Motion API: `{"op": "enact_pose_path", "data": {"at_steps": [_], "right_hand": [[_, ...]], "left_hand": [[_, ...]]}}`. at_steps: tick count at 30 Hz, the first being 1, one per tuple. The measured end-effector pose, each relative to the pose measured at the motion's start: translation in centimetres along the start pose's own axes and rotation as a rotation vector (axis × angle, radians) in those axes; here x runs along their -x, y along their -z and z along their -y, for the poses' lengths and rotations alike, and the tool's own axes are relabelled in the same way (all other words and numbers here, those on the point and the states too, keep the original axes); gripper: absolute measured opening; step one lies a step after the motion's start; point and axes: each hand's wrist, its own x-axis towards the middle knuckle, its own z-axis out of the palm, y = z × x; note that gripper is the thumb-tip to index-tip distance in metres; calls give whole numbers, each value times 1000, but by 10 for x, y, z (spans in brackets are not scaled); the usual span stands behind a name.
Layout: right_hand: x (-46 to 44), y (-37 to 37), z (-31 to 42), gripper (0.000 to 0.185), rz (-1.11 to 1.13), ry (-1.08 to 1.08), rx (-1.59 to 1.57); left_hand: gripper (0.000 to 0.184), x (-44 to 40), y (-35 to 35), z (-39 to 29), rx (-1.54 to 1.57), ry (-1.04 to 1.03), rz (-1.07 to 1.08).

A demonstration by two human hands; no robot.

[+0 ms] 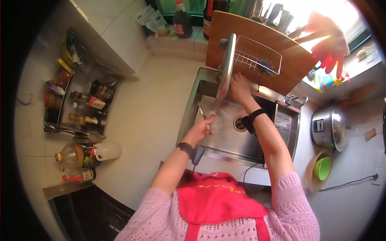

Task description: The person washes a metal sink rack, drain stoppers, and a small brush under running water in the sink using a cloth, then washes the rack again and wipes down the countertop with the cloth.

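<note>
My left hand (205,126) is over the left part of the steel sink (225,142), closed round a thin metal utensil (202,110) that points up and away. Its exact kind is unclear. Clear, crumpled material (217,123), like plastic film or a bag, shows blurred beside these fingers. My right hand (240,88) reaches to the sink's back edge, fingers stretched out beside a pot lid (227,66). The lid stands on edge, its knob facing left. Whether the right fingertips touch the lid or something behind it is hidden.
A wooden cutting board (225,30) and a wire rack (257,60) stand behind the sink. A small tap (295,100) and a rice cooker (327,126) are at right, with a green bowl (321,168) nearer. Bottles (82,154) line the left counter.
</note>
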Motion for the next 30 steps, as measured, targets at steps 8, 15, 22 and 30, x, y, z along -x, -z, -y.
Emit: {"op": "enact_pose_path", "data": {"at_steps": [8, 15, 22, 30], "right_hand": [[24, -5, 13, 43, 115, -166, -141], [108, -33, 61, 52, 185, -500, -744], [112, -27, 115, 71, 474, -1354, -1773], [75, -104, 155, 64, 302, -1260, -1270]], "left_hand": [[36, -42, 1, 1, -66, 233, -317], [37, -84, 22, 25, 36, 285, -239], [31, -96, 23, 43, -9, 209, -223], [21, -44, -22, -3, 56, 28, -638]]}}
